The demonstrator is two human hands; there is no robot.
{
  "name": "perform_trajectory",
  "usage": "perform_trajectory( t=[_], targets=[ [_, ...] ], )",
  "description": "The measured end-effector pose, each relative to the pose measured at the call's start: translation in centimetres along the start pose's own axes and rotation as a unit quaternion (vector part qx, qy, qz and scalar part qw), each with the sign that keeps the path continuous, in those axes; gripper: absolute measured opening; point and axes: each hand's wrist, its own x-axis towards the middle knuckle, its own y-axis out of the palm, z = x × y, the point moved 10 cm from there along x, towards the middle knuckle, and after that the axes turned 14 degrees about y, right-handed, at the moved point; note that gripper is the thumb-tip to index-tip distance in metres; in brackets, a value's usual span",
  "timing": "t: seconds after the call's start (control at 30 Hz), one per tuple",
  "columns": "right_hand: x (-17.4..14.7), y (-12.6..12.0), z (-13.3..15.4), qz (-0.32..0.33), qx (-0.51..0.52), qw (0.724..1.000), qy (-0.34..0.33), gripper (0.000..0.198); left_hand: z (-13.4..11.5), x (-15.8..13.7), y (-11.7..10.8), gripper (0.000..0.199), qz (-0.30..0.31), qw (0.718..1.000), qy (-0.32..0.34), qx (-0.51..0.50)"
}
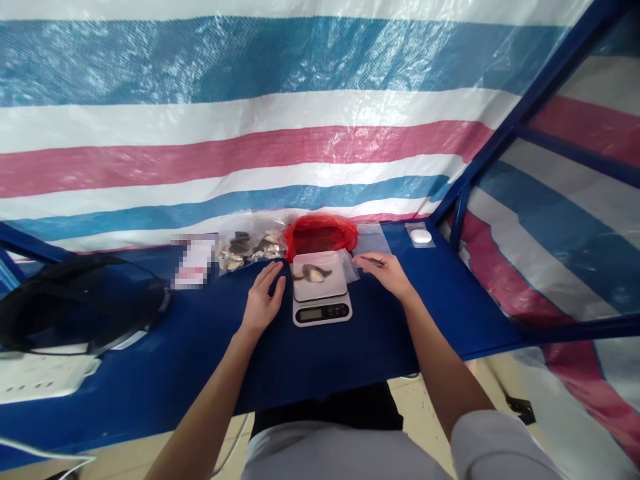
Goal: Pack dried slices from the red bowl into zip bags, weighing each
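Note:
A white digital kitchen scale [323, 313] stands on the blue table. On its pan lie a few dark-and-cream pieces [314, 273] that look like sliced mushroom. My left hand [264, 297] rests on the table just left of the scale, fingers stretched and thumb apart, holding nothing. To the right of the pan, my right hand [386, 270] pinches the edge of a small clear plastic bag [349, 267], which leans by the pan's corner. Behind the scale sits an open red plastic bag [323, 223]; its contents are hard to make out.
Clear bags of similar pieces [240, 250] lie at the back left, beside a pixelated pack [194, 262]. A white oval object [421, 236] rests on a clear bag at the back right. A black round item [80, 303] and a power strip [45, 375] occupy the left.

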Motion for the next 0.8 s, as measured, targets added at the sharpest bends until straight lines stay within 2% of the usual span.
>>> perform_trajectory(
  t=[0.1,0.2,0.3,0.37,0.5,0.8],
  targets=[
    [-0.8,-1.5,0.0,-0.072,-0.100,0.992,-0.038,0.029,1.1,-0.9,0.1,0.042,0.037,0.998,0.012,0.044],
    [-1.6,-1.4,-0.1,-0.127,-0.261,0.953,-0.086,0.026,1.8,-1.3,0.8,0.044,0.087,0.991,0.033,0.093],
    [-2.0,0.1,-0.9,-0.129,-0.374,0.910,-0.122,0.033,2.3,-1.6,1.5,0.046,0.120,0.983,0.035,0.137],
    [-2.0,0.8,-1.9,-0.127,-0.424,0.890,-0.114,0.040,2.4,-1.7,1.9,0.048,0.134,0.978,0.033,0.157],
    [-1.7,1.6,-3.3,-0.114,-0.469,0.871,-0.093,0.047,2.5,-1.9,2.3,0.051,0.148,0.973,0.024,0.178],
    [-1.7,1.7,-3.5,-0.104,-0.484,0.865,-0.083,0.050,2.3,-2.0,2.4,0.052,0.156,0.965,0.037,0.207]
  ],
)
